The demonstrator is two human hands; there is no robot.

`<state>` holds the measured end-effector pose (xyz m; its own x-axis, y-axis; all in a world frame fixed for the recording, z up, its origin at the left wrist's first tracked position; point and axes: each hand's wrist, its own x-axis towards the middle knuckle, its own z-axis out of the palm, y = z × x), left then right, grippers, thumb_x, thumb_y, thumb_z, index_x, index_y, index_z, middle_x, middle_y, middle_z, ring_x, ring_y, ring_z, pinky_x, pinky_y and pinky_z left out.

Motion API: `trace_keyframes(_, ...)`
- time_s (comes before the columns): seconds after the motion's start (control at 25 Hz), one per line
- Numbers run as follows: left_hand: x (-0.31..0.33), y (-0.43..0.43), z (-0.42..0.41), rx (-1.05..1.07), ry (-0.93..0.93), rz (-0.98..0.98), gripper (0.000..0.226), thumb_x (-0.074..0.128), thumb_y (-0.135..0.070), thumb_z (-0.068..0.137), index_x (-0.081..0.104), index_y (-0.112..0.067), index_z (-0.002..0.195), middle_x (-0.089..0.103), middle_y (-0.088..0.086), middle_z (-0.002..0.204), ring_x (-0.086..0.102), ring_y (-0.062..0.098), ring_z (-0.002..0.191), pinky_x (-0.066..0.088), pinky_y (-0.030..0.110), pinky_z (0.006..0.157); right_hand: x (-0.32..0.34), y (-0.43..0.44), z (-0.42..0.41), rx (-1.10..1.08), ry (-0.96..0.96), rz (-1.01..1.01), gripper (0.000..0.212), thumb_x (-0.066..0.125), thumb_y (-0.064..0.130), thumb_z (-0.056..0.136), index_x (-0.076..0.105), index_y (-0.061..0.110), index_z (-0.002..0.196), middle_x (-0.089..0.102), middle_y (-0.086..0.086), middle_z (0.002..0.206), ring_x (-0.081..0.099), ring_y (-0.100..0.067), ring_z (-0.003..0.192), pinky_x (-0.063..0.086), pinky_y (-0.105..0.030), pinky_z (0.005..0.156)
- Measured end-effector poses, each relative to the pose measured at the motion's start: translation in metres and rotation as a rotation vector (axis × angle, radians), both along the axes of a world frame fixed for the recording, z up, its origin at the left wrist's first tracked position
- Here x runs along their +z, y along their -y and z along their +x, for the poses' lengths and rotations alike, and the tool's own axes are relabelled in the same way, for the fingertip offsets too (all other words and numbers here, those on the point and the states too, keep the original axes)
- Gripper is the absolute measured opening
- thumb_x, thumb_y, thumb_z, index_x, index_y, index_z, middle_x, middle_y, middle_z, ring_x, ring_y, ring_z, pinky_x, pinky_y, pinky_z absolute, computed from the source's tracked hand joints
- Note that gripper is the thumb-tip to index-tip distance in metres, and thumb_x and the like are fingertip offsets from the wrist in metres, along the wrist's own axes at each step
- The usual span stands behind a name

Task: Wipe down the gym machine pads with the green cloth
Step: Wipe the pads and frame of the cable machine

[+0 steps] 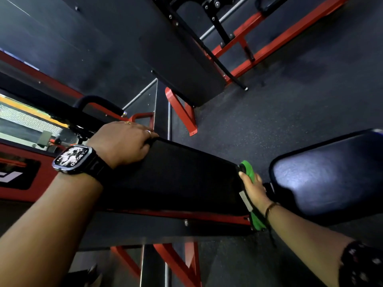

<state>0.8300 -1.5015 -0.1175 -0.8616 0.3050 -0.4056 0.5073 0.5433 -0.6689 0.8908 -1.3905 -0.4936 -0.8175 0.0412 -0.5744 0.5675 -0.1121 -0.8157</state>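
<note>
A long black back pad [186,172] of a red-framed gym machine stretches across the middle of the view. My left hand [124,143], with a watch on the wrist, grips the pad's upper left edge with its fingers curled over it. My right hand [253,190] presses the green cloth [248,170] against the pad's right end; more of the cloth hangs below my wrist. A black seat pad [331,175] lies just right of that hand.
The red steel frame [186,112] and its legs run under and behind the pad. Another red-framed machine [259,44] stands at the top right. A curved black handle [97,100] sits behind my left hand. Dark speckled rubber floor [269,110] surrounds everything.
</note>
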Motion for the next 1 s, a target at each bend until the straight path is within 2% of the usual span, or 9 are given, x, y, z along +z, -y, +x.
trace_keyframes(0.16,-0.001,0.002,-0.002,0.018,0.005,-0.011,0.044,0.035,-0.034,0.091,0.042,-0.041,0.134,0.043,-0.016,0.142,0.043,0.011,0.129,0.036,0.029,0.103,0.042,0.021,0.037,-0.129,0.13,0.026,0.077,0.045,0.06,0.081,0.029,0.022,0.146,0.022,-0.007,0.155,0.028,-0.034,0.135,0.022,-0.043,0.113)
trace_keyframes(0.36,0.001,-0.002,0.001,0.034,-0.001,0.003,0.043,0.034,-0.034,0.092,0.043,-0.042,0.133,0.045,-0.016,0.14,0.043,0.011,0.129,0.038,0.031,0.104,0.155,0.044,0.04,0.126,0.061,0.22,0.062,0.031,0.058,0.092,0.011,0.039,0.148,-0.004,0.012,0.158,0.005,-0.029,0.144,0.017,-0.057,0.108)
trace_keyframes(0.56,0.0,-0.002,0.0,0.028,0.016,-0.022,0.044,0.036,-0.033,0.091,0.043,-0.039,0.133,0.046,-0.015,0.14,0.045,0.012,0.127,0.04,0.031,0.102,0.246,0.06,0.039,0.309,-0.561,0.292,0.07,0.021,0.064,0.081,0.001,0.044,0.146,-0.013,0.016,0.156,-0.003,-0.024,0.144,0.007,-0.063,0.109)
trace_keyframes(0.64,0.002,-0.002,-0.001,0.028,0.023,-0.03,0.045,0.035,-0.032,0.091,0.042,-0.039,0.134,0.045,-0.016,0.14,0.044,0.012,0.127,0.039,0.031,0.103,0.224,0.055,0.036,0.27,-0.689,0.344,0.072,0.016,0.067,0.076,-0.002,0.048,0.143,-0.007,0.018,0.157,0.003,-0.02,0.144,0.014,-0.058,0.11)
trace_keyframes(0.68,0.002,-0.001,-0.001,0.032,0.025,-0.026,0.045,0.035,-0.032,0.091,0.042,-0.039,0.134,0.044,-0.016,0.141,0.043,0.012,0.128,0.038,0.031,0.104,0.196,0.049,0.036,0.222,-0.663,0.368,0.073,0.018,0.068,0.075,-0.002,0.049,0.142,0.002,0.017,0.157,0.01,-0.018,0.143,0.019,-0.053,0.11)
trace_keyframes(0.76,0.001,0.0,0.0,0.046,0.026,-0.011,0.045,0.034,-0.032,0.091,0.042,-0.039,0.134,0.042,-0.017,0.142,0.042,0.011,0.128,0.038,0.032,0.105,0.131,0.031,0.039,0.116,-0.401,0.326,0.073,0.029,0.066,0.079,0.005,0.045,0.145,0.018,0.013,0.156,0.02,-0.017,0.142,0.026,-0.047,0.108)
trace_keyframes(0.84,0.0,0.0,-0.001,0.043,0.019,0.001,0.044,0.035,-0.031,0.091,0.043,-0.039,0.133,0.044,-0.017,0.14,0.043,0.012,0.128,0.038,0.033,0.104,0.1,0.017,0.038,0.107,-0.09,0.29,0.069,0.038,0.056,0.089,0.011,0.035,0.149,0.018,0.008,0.157,0.02,-0.019,0.141,0.025,-0.048,0.108)
trace_keyframes(0.88,0.0,0.0,-0.002,0.047,0.017,0.008,0.044,0.035,-0.031,0.09,0.044,-0.039,0.133,0.045,-0.017,0.14,0.044,0.012,0.127,0.039,0.033,0.103,0.102,0.016,0.03,0.139,-0.034,0.308,0.065,0.038,0.053,0.092,0.013,0.033,0.149,0.014,0.008,0.158,0.019,-0.021,0.141,0.024,-0.049,0.107)
trace_keyframes(1.0,0.0,-0.001,-0.001,0.045,0.01,0.014,0.044,0.036,-0.03,0.089,0.045,-0.04,0.131,0.046,-0.017,0.138,0.046,0.013,0.125,0.04,0.032,0.102,0.162,0.032,-0.006,0.199,-0.28,0.321,0.06,0.036,0.052,0.093,0.016,0.037,0.147,0.006,0.013,0.158,0.017,-0.024,0.141,0.022,-0.05,0.108)
